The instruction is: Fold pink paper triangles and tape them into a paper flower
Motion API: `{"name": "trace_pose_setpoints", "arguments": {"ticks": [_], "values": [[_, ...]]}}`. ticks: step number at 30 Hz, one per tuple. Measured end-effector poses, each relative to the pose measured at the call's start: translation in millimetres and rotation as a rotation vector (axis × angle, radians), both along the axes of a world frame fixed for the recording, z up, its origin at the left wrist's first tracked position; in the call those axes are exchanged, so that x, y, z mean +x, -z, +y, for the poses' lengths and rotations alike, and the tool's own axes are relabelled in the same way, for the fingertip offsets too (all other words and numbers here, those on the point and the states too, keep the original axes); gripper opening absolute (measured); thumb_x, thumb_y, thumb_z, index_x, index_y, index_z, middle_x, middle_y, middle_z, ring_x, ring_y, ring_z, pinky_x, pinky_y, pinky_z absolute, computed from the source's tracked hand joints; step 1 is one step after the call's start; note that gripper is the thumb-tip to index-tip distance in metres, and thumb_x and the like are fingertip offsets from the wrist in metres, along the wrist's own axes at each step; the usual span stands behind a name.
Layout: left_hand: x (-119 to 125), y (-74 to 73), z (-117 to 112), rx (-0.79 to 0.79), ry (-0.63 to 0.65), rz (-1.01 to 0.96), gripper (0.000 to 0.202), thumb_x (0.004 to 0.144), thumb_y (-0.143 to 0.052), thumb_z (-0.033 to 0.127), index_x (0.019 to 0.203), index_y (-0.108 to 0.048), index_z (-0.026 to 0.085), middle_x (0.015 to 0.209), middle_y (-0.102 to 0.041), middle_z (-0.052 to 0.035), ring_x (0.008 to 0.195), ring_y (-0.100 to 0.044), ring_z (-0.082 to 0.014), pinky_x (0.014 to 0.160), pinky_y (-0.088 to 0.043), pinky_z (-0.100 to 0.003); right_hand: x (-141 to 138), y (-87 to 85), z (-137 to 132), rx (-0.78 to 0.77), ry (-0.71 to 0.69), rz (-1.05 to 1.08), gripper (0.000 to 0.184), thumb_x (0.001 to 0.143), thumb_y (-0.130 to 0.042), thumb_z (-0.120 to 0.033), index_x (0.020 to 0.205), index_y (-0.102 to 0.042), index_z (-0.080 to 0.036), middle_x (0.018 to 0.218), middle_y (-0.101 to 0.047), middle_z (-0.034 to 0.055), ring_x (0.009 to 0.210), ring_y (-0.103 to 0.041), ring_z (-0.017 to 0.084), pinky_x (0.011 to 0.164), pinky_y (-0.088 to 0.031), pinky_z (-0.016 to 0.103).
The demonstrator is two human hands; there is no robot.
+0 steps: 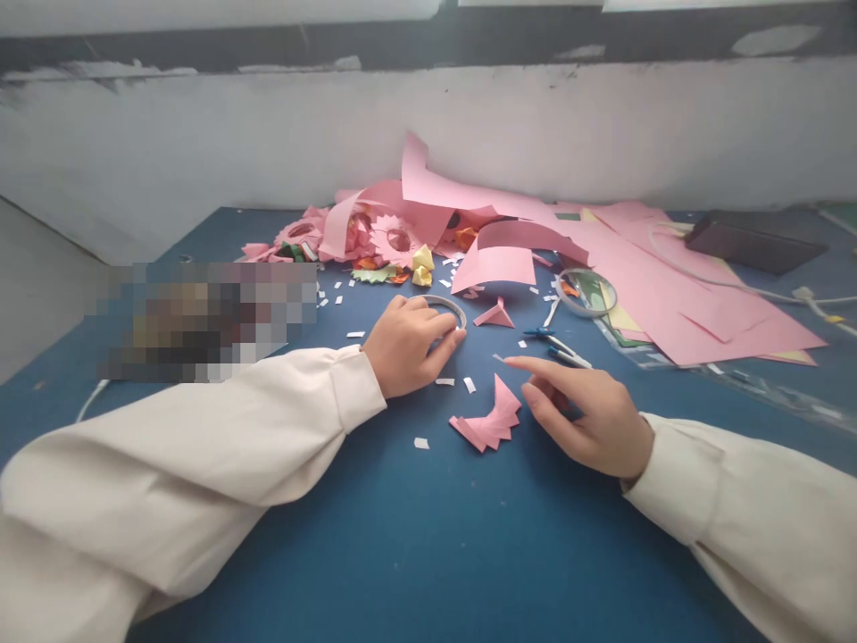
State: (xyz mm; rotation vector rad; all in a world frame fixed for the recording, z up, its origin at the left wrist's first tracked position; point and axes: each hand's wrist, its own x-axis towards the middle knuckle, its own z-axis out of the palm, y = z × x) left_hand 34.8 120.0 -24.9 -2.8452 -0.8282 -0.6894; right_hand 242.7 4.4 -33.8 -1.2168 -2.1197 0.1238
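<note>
My left hand [408, 344] rests on the blue table [402, 536], its fingers curled round a thin roll of tape [447, 308]. My right hand [579, 411] hovers just right of a folded, pleated pink paper piece [492, 420]. Its index finger is stretched out to the left with a tiny white scrap [498, 358] at the tip, and the other fingers are loosely bent. A small pink paper triangle [495, 314] lies beyond the pleated piece. Both arms wear cream sleeves.
Pink paper sheets [643, 277] and cut paper flowers [395, 239] pile up at the back by the wall. A second tape ring [584, 293], a blue compass-like tool [555, 344], a dark flat device [753, 241] with a white cable and several white scraps lie around. A blurred patch sits at left.
</note>
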Motion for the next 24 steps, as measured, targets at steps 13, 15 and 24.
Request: {"name": "trace_pose_setpoints", "arguments": {"ticks": [13,15,24], "values": [[1,-14.1,-86,0.093,0.395,0.226,0.031,0.092,-0.042,0.023,0.114,-0.057,0.007,0.106,-0.062,-0.0118,0.096,-0.056,-0.0227,0.093,-0.039,-0.041,2,0.0,-1,-0.16,-0.031,0.062,0.009,0.08,-0.043,-0.014,0.086,-0.043,-0.021,0.061,-0.048,-0.0038,0.05,-0.045,0.01,0.05,-0.038,0.023],[0,-10.1,-76,0.102,0.479,0.228,0.029,0.09,-0.039,0.011,0.11,-0.059,0.008,0.104,-0.063,-0.0108,0.094,-0.057,-0.0202,0.099,-0.037,-0.041,1,-0.5,0,-0.176,-0.045,0.058,0.009,0.076,-0.043,-0.013,0.08,-0.042,-0.021,0.061,-0.047,-0.0034,0.051,-0.044,0.011,0.051,-0.036,0.024],[-2,-2.6,-34,-0.075,0.726,0.0,0.028,0.081,-0.039,0.005,0.096,-0.06,0.013,0.106,-0.068,-0.0108,0.102,-0.061,-0.0199,0.1,-0.044,-0.038,4,-7.9,7,-0.387,0.013,0.132,0.014,0.073,-0.04,-0.011,0.07,-0.051,-0.019,0.06,-0.054,-0.0011,0.053,-0.047,0.011,0.049,-0.038,0.023]]}}
